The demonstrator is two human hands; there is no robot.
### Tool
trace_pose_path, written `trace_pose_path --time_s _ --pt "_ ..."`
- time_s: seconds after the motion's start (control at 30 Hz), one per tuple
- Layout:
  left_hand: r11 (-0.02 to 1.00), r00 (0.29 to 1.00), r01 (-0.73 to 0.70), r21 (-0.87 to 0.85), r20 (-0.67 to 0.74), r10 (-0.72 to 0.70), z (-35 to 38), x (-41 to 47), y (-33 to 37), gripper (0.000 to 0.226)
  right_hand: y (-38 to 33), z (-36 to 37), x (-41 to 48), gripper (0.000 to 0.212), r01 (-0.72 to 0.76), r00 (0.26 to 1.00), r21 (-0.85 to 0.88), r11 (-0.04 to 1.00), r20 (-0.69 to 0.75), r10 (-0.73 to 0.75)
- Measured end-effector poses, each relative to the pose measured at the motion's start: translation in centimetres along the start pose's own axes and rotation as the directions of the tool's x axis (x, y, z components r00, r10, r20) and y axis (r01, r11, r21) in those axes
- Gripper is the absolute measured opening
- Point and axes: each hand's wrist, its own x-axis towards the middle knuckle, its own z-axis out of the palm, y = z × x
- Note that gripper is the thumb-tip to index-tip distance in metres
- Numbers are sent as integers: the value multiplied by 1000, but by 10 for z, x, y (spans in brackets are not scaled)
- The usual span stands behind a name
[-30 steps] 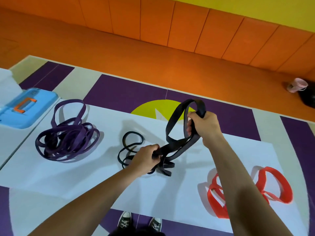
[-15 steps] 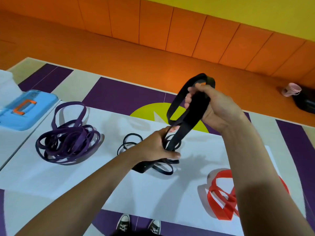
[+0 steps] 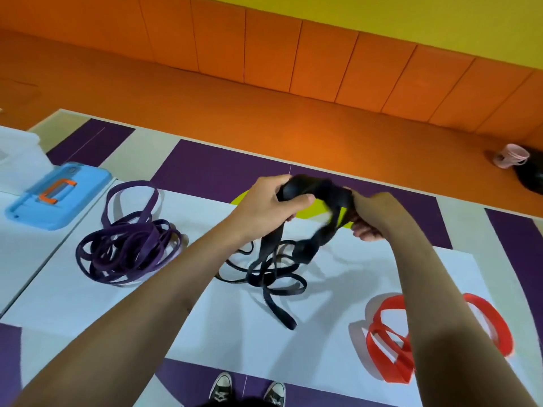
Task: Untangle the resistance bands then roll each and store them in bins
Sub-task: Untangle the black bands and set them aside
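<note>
Two hands lift one end of the black band above the white surface.

I see the left hand (image 3: 273, 201) with fingers and thumb curled round a thick part of the black band (image 3: 270, 277), and the right hand (image 3: 370, 215) gripping the same band just beside it, also with fingers curled. Between the hands the band is blurred. Its other loops hang down and lie tangled on the surface (image 3: 235, 333), below the hands. The purple band (image 3: 126, 251) lies in a loose heap at the left, well apart, near a blue lid (image 3: 55, 198) with an orange handle. The red band (image 3: 388, 342) lies at the right, partly hidden behind the right forearm.
</note>
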Motion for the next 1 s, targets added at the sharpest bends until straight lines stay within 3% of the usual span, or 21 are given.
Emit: trace_pose_path --time_s 0.13,0.2,0.23,0.27,0.3,0.37,0.4,0.43,0.5,0.53,0.57,0.67,0.77,0.83,0.9,1.0 --pt "998 989 -14 -57 144 22 -1 2 19 32 20 10 14 71 -12 956 -313 950 -283 -81" --pt "992 982 -17 -127 183 41 3 3 25 26 26 14 13 65 98 916 -293 951 -347 -201" --pt "988 978 -26 -155 198 57 5 4 29 25 25 15 9 60 258 903 -138 956 -319 -289" --pt "982 975 -31 -188 212 71 7 5 32 24 24 16 5 55 430 885 101 897 -244 -396" --pt "973 972 -26 -228 223 78 9 8 36 24 20 18 -5 50 524 848 362 771 -133 -514" --pt "940 974 -10 -340 210 87 15 14 43 22 16 27 -19 39 465 689 710 529 86 -720" --pt "911 981 -1 -413 177 82 18 18 46 20 16 33 -25 38 400 626 782 478 148 -765" --pt "873 988 13 -488 140 64 20 22 48 19 18 41 -29 45 352 614 802 483 192 -766" --pt "797 996 43 -603 92 16 23 28 50 19 24 56 -34 70 337 668 739 583 248 -702" --pt "771 996 54 -635 86 1 25 29 50 19 28 65 -35 67 379 704 657 652 252 -664" --pt "762 996 63 -644 90 -7 27 30 48 19 31 73 -37 50 423 736 564 709 243 -632" --pt "854 995 59 -517 100 -8 29 28 39 19 35 90 -37 10 425 840 512 746 83 -536" --pt "997 998 31 -69 62 -26 18 28 20 40 44 82 -36 9 347 888 612 710 29 -459" --pt "988 995 89 125 -55 -83 8 30 2 53 53 73 -39 10 315 896 617 721 57 -440" --pt "961 969 191 199 -192 -153 4 32 -25 49 61 66 -43 13 312 889 604 734 87 -449" --pt "913 961 271 304 -143 -238 21 29 -79 28 70 56 -45 15 297 883 585 755 132 -450"
